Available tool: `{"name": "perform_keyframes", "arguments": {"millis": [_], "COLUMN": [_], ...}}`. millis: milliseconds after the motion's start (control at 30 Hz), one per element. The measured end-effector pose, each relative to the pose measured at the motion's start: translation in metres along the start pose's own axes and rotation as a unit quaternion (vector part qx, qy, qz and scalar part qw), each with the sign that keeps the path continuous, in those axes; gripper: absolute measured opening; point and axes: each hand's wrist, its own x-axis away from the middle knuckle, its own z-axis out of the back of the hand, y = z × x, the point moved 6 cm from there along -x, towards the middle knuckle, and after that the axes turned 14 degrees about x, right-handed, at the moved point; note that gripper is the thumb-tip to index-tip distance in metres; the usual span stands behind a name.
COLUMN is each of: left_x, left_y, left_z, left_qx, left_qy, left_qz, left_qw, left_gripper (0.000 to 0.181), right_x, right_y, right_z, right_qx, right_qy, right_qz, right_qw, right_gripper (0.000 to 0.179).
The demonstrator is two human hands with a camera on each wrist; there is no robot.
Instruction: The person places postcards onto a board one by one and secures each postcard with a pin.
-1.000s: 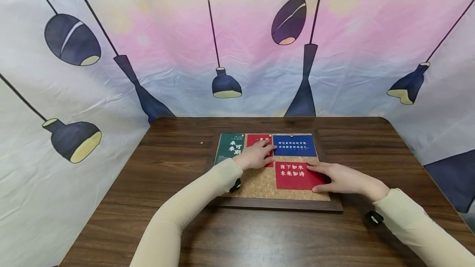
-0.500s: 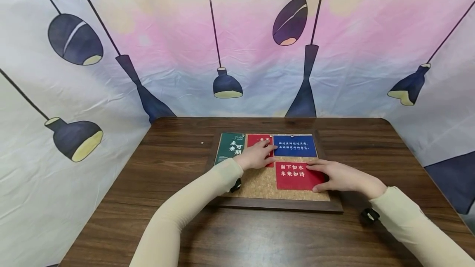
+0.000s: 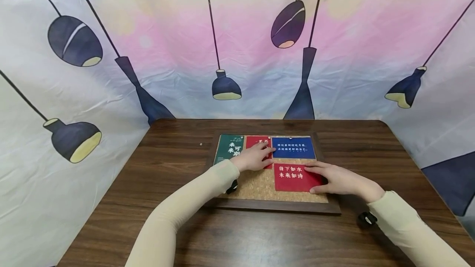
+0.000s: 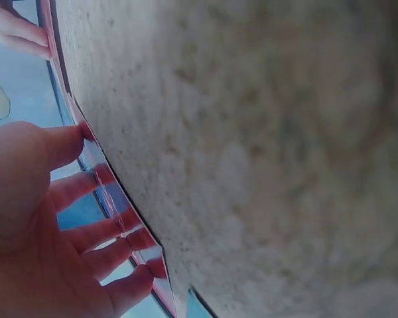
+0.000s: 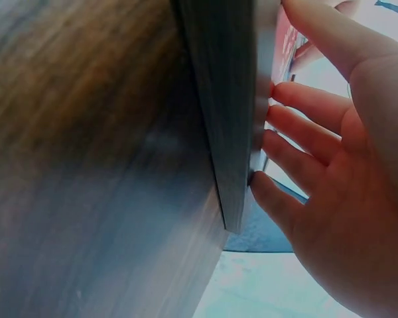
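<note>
On a wood-framed cork board (image 3: pixel 256 188) lie several cards with white writing. My left hand (image 3: pixel 251 158) rests on the upright red card (image 3: pixel 255 141), its fingers spread and covering much of it. In the left wrist view the fingertips (image 4: pixel 129 218) touch the card's glossy surface. My right hand (image 3: pixel 335 179) lies over the right part of the lower red card (image 3: pixel 291 183), thumb near its bottom edge and fingers higher up. The right wrist view shows these fingers (image 5: pixel 305 129) almost straight, reaching past the board's frame (image 5: pixel 229 112).
A green card (image 3: pixel 227 142) sits at the board's upper left and a blue card (image 3: pixel 293 155) at its upper right. Silver pins (image 3: pixel 290 138) show along the top. One small pin (image 3: pixel 201 144) lies on the brown table (image 3: pixel 174 168). A lamp-patterned cloth (image 3: pixel 259 90) hangs behind.
Both hands stay on the same cards. The right wrist and forearm have shifted slightly to the left; the head view has moved a little.
</note>
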Motion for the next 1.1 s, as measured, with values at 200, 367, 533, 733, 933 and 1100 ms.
{"name": "perform_keyframes", "arguments": {"millis": [200,367,533,733,933,1100], "left_x": [-0.002,-0.002,-0.002,-0.001,0.000,0.001], "left_y": [0.001,0.001,0.001,0.001,0.001,0.002], "left_z": [0.000,-0.001,0.000,-0.001,-0.002,-0.001], "left_qx": [-0.007,-0.011,-0.008,-0.014,-0.014,-0.013], "left_qy": [0.003,0.004,0.004,0.006,0.007,0.006], "left_qz": [-0.003,-0.004,-0.004,-0.006,-0.003,-0.003], "left_qw": [1.0000,0.9999,1.0000,0.9999,0.9999,0.9999], "left_gripper": [0.057,0.058,0.057,0.058,0.058,0.058], "right_x": [0.001,0.005,0.007,0.008,0.009,0.009], "right_y": [-0.001,-0.002,-0.003,-0.005,-0.007,-0.010], "right_z": [-0.001,-0.004,-0.007,-0.008,-0.011,-0.012], "right_qx": [0.048,0.062,0.070,0.098,0.113,0.144], "right_qy": [0.044,0.072,0.089,0.101,0.105,0.122], "right_qz": [0.006,0.015,0.016,0.018,0.023,0.031], "right_qw": [0.9979,0.9954,0.9934,0.9898,0.9877,0.9815], "right_gripper": [0.072,0.068,0.069,0.067,0.066,0.065]}}
